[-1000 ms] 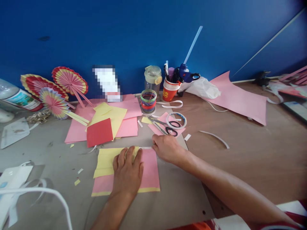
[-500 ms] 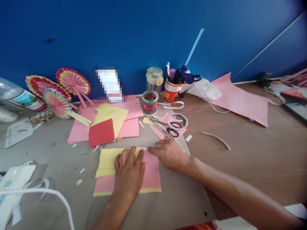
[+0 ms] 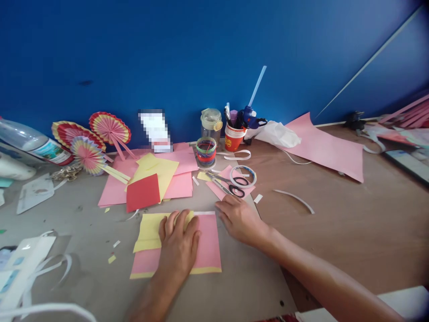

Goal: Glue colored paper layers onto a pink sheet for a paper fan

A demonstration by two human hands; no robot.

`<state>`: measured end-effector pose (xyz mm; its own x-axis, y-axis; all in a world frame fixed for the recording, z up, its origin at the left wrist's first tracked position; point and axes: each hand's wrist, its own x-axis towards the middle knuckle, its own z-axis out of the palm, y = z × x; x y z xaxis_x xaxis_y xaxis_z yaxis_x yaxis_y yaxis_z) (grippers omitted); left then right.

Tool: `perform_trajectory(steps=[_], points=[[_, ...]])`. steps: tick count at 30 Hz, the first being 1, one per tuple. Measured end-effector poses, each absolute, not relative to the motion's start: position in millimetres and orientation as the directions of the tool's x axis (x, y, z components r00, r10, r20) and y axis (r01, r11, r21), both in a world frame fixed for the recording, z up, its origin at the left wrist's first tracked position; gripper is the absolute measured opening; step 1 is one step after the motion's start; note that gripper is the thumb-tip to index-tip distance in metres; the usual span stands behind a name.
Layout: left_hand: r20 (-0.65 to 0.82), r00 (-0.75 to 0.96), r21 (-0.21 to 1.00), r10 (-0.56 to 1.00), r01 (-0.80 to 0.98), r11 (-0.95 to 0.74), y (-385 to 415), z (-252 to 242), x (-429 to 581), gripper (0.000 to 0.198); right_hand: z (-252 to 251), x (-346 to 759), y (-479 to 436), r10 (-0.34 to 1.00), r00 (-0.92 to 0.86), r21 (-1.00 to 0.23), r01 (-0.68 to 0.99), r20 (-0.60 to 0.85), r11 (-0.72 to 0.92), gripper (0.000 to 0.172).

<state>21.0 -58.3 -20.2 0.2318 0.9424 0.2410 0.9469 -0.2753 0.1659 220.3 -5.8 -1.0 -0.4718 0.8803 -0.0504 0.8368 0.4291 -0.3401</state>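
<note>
A pink paper sheet (image 3: 209, 243) lies on a yellow sheet (image 3: 149, 226) on the grey mat in front of me. My left hand (image 3: 178, 248) lies flat on the pink sheet, fingers stretched out and pressing it down. My right hand (image 3: 241, 219) rests at the sheet's upper right corner with its fingers extended toward the top edge, where a thin white strip runs along the paper. Scissors (image 3: 225, 187) and a tape roll (image 3: 243, 176) lie just beyond my right hand.
A pile of pink, yellow and red sheets (image 3: 147, 181) lies behind the work. Folded paper fans (image 3: 90, 143) lean at the back left by a plastic bottle (image 3: 36, 145). A striped cup (image 3: 206, 151), a jar and a red cup of tools (image 3: 233, 134) stand by the blue wall. A big pink sheet (image 3: 325, 147) lies right.
My right hand slid along the top edge of the pink sheet to the left, then back to the right corner. My left hand stayed flat on the sheet. The camera tilted slightly.
</note>
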Motion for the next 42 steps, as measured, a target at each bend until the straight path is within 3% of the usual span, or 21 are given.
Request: perform_trajectory(steps=[4,7,12,15,18,22,28,34,39,42], points=[[0.245,0.235,0.146,0.941,0.95,-0.275,-57,-11,26,0.025,-6,208,-10,0.877,-0.48,-0.256,0.852,-0.029,0.458,0.015],[0.221,0.25,0.116,0.943,0.953,-0.281,-53,-7,31,0.026,-10,203,-10,0.881,-0.472,-0.303,0.845,-0.035,0.441,0.016],[0.234,0.269,0.187,0.934,0.931,-0.314,-38,6,40,0.025,-6,204,-1,0.927,-0.37,-0.632,0.733,-0.062,0.25,0.014],[0.226,0.261,0.273,0.939,0.908,-0.318,-28,18,43,0.022,2,210,5,0.921,-0.357,-0.848,0.526,-0.157,0.06,0.006],[0.202,0.239,0.348,0.95,0.889,-0.298,-19,26,43,0.024,10,216,9,0.886,-0.396,-0.952,0.274,-0.241,-0.136,0.002],[0.218,0.255,0.398,0.942,0.858,-0.325,-13,26,35,0.02,14,216,12,0.865,-0.391,-0.949,0.154,-0.315,-0.276,0.006],[0.275,0.299,0.422,0.914,0.816,-0.394,-7,21,24,0.02,13,207,16,0.863,-0.417,-0.958,0.142,-0.285,-0.248,0.005],[0.654,0.096,0.301,0.75,0.877,-0.374,-13,23,33,0.014,15,188,21,0.921,-0.324,-0.975,0.013,-0.215,-0.223,0.01],[0.586,0.089,0.464,0.806,0.778,-0.424,-18,23,40,0.016,17,175,13,0.951,-0.269,-0.988,0.013,-0.152,-0.154,0.01],[0.579,0.057,0.493,0.813,0.77,-0.405,-21,25,40,0.015,20,172,6,0.961,-0.256,-0.994,0.014,-0.105,-0.105,0.009]])
